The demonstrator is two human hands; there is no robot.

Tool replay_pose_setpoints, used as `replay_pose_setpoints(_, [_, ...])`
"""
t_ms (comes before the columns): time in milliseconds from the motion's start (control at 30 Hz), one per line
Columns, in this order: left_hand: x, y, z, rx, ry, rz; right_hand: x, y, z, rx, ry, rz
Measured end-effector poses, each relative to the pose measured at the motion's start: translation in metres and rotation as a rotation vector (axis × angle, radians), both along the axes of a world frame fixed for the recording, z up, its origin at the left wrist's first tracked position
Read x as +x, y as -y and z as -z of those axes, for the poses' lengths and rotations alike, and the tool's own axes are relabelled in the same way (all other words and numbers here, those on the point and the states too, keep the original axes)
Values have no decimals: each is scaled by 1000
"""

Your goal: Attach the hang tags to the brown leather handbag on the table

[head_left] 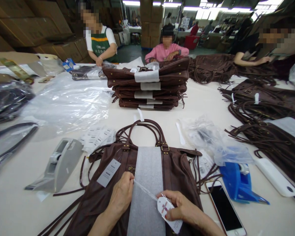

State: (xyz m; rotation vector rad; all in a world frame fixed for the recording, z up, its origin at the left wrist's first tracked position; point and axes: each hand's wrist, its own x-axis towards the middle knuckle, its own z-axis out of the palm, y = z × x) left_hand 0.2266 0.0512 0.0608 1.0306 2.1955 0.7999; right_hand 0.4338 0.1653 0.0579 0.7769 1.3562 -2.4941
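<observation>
A brown bag is seen lying on the pale table, directly beneath both hands, its handles pointed away from the wearer. Its middle is covered by a strip of grey paper. Over the bag's front, a thin clear string is pinched by the left hand, its thumb and fingertips pressed together. A white hang tag, joined to that string, is gripped between thumb and fingers of the right hand, above the bag's right half. A grey label is borne on the bag's left side. To the bag's left a grey tape dispenser is placed; to its right, a phone and a blue tape dispenser. Beyond the bag, more brown bags are stacked.
</observation>
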Motion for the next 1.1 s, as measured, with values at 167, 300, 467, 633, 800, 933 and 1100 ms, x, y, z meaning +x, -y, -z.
replay_pose_setpoints(167, [0, -3, -3, 77, 356, -250, 0, 2, 0, -7, -28, -10])
replay_pose_setpoints(300, [4, -4, -8, 168, 698, -428, -2, 3, -6, 69, -55, -16])
replay_pose_setpoints(467, [2, -2, -6, 219, 827, -453, -8, 11, -23, 296, -21, -59])
replay_pose_setpoints(633, [-6, 2, -3, 235, 878, -441, -16, 26, -31, 519, 33, -94])
replay_pose_setpoints(800, [-19, 5, -6, 219, 948, -428, -27, 37, -34, 583, 79, -99])
replay_pose_setpoints(933, [-29, 7, -8, 223, 1024, -431, -38, 43, -39, 597, 100, -88])
replay_pose_setpoints(1100, [-38, 9, -3, 269, 1011, -400, -50, 48, -43, 610, 113, -104])
